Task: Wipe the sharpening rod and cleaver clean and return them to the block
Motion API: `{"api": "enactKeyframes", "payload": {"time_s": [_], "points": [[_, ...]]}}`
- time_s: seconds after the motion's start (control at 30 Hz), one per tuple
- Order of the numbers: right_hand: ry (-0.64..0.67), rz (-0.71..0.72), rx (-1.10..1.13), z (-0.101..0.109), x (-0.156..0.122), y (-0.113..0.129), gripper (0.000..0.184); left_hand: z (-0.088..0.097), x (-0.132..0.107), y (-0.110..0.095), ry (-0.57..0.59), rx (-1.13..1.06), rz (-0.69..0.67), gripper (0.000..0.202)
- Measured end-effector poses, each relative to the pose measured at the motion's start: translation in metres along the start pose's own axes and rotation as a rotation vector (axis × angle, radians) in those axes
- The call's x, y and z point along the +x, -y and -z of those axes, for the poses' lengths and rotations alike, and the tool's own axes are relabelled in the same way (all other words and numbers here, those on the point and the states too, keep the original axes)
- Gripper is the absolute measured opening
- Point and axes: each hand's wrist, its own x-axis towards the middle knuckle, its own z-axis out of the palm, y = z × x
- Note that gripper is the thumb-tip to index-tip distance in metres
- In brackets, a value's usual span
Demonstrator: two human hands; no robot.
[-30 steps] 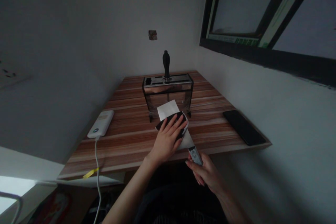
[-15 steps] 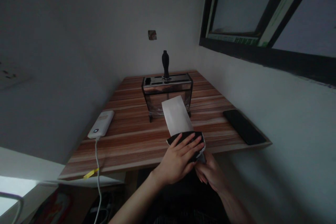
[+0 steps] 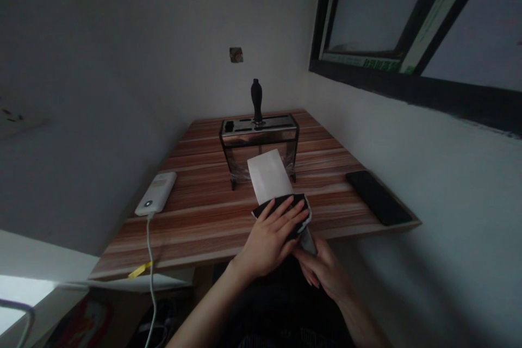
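A broad, pale, flat blade, which looks like a cleaver (image 3: 269, 174), slants up over the table's front edge. My left hand (image 3: 271, 239) lies across a black cloth (image 3: 302, 217) with a whitish edge, pressing it on the blade with fingers fairly straight. Below the cloth a grey strip of the blade shows again. My right hand (image 3: 324, 266) is closed around the cleaver's lower end; the handle is hidden in it. Behind the blade stands a knife rack (image 3: 261, 133) with a slotted metal top, and a black handle (image 3: 256, 99) rises from it.
On the wood-grain table (image 3: 196, 174) lie a white power bank (image 3: 157, 193) at left, with a white cable (image 3: 150, 261) bearing a yellow tag (image 3: 140, 270), and a black phone (image 3: 377, 196) at right. Walls rise behind and beside it; a dark window frame (image 3: 408, 84) is upper right.
Both hands, the cloth and the cleaver have shifted slightly left. More of the blade shows below the cloth, which has slid a little up it.
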Motion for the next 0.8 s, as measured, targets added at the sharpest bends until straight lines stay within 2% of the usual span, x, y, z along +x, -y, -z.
{"api": "enactKeyframes", "payload": {"time_s": [0.43, 0.8], "points": [[0.041, -0.019, -0.008, -0.004, -0.001, -0.001, 0.035, 0.015, 0.011, 0.034, -0.1, 0.089, 0.091, 0.053], [0.104, -0.038, -0.022, -0.007, -0.002, -0.001, 0.034, 0.034, 0.024, 0.072, -0.222, 0.12, 0.159, 0.05]]}}
